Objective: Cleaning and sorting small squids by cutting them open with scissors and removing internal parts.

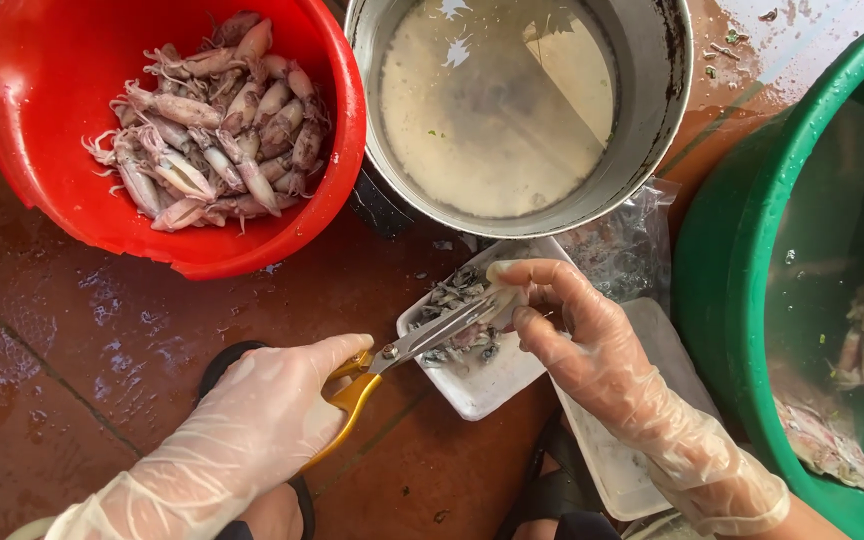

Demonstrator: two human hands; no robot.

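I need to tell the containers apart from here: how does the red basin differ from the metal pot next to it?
The red basin is plastic and holds a heap of small whole squid; the metal pot is grey steel and holds cloudy, pale liquid with no squid in sight. The red basin lies at the top left, the metal pot at the top middle. Both are round, open-topped and stand on the wet brown tiled floor.

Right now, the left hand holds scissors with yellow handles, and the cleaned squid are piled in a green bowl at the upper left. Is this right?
Not quite. In the head view, the bowl at upper left holding the piled squid is red, not green. The rest stands: the left hand holds the yellow-handled scissors.
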